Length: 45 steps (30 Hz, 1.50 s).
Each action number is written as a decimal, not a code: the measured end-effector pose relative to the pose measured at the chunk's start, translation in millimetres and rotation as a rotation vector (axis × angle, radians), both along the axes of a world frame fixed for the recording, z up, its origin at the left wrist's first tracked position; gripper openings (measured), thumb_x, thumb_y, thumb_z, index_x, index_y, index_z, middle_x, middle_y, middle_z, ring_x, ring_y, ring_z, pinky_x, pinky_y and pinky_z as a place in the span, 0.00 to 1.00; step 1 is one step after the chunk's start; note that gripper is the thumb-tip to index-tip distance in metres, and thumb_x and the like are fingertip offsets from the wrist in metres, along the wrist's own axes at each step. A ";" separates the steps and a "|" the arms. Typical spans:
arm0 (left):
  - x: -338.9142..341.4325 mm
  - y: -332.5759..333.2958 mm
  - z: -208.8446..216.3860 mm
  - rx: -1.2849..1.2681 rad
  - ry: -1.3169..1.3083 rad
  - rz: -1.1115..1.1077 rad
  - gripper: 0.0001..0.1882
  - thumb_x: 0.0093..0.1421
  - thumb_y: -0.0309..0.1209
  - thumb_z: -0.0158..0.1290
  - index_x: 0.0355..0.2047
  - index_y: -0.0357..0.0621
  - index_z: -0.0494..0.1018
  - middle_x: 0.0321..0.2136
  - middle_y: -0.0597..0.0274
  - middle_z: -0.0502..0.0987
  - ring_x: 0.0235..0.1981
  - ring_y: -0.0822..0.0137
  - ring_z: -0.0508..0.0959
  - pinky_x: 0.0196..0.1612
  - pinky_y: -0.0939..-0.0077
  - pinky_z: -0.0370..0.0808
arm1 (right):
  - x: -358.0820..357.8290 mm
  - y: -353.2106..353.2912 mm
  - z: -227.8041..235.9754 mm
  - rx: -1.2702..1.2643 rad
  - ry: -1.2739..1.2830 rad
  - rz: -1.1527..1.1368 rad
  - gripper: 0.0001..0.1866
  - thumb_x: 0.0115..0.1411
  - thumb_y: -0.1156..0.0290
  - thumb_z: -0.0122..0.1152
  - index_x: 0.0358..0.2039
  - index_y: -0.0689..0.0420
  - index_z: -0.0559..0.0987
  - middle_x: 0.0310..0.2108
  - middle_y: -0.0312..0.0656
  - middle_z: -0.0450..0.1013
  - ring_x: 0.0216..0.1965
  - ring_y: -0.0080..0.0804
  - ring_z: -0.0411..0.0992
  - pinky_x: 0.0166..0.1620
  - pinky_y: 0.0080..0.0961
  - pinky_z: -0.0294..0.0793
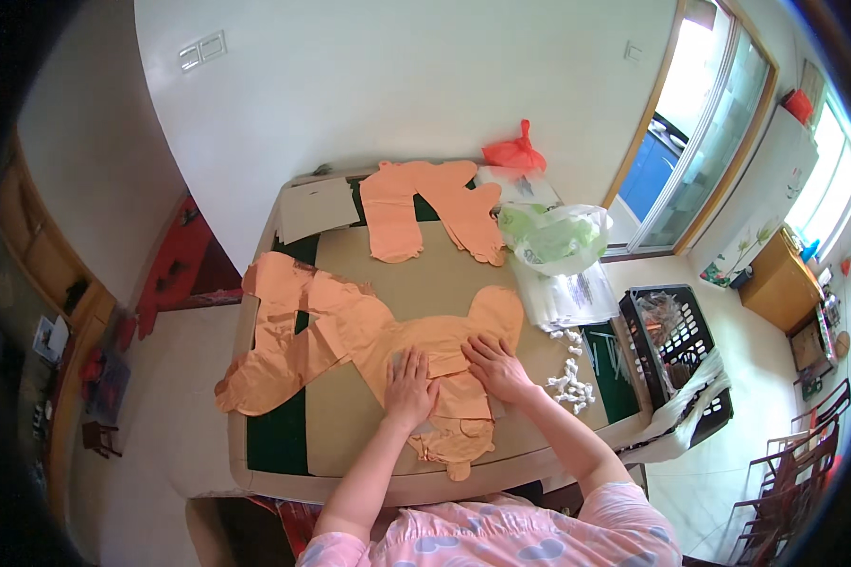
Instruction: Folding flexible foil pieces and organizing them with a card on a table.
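Observation:
A flat orange foil piece (421, 333), which looks like an uninflated foil balloon, lies spread on the table in front of me. My left hand (409, 391) rests palm down on its lower middle, fingers stretched out. Just to the right, my right hand (499, 369) presses flat on a folded part of the foil with its fingers apart. Neither hand grips anything. More orange foil (276, 380) with shiny creases overlaps at the left. Toward the wall lies a separate orange foil piece (391, 225). What lies under my palms is hidden.
Small white knotted bundles (570, 386) and clear plastic sleeves (577, 300) lie at the table's right. Behind are a green-and-white plastic bag (560, 238), a red bag (515, 151) and a grey-brown board (314, 210). A black crate (707, 331) adjoins the right edge.

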<state>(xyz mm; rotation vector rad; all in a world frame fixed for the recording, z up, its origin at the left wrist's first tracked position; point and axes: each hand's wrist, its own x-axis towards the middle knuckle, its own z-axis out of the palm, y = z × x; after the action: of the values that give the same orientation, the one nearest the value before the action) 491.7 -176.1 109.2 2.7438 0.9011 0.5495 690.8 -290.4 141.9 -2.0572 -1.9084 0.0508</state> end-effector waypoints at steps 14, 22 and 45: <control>1.1 0.9 -4.7 0.030 -0.022 0.002 0.32 0.62 0.46 0.46 0.61 0.40 0.59 0.64 0.50 0.57 0.67 0.53 0.55 0.65 0.46 0.51 | -38.4 -105.0 20.9 -0.151 0.018 0.095 0.23 0.65 0.61 0.49 0.59 0.50 0.68 0.63 0.37 0.62 0.66 0.33 0.55 0.67 0.49 0.48; 0.6 1.5 -0.5 0.011 -0.016 -0.004 0.32 0.61 0.46 0.47 0.61 0.40 0.60 0.64 0.51 0.58 0.67 0.55 0.55 0.67 0.48 0.47 | -39.1 -104.9 29.1 -0.038 0.280 -0.105 0.11 0.60 0.66 0.57 0.41 0.56 0.79 0.39 0.42 0.77 0.44 0.40 0.74 0.50 0.39 0.69; 1.3 1.5 0.6 -0.053 0.017 0.000 0.33 0.63 0.47 0.46 0.62 0.39 0.59 0.65 0.52 0.56 0.68 0.57 0.52 0.68 0.50 0.44 | -20.1 -21.3 4.7 -0.121 0.685 -0.512 0.17 0.53 0.62 0.65 0.37 0.58 0.71 0.25 0.45 0.76 0.29 0.40 0.76 0.33 0.34 0.74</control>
<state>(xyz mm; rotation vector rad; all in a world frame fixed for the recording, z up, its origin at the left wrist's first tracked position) 493.0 -174.6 109.8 2.7053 0.9065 0.4955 670.7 -311.8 146.6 -2.1559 -0.9738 0.6626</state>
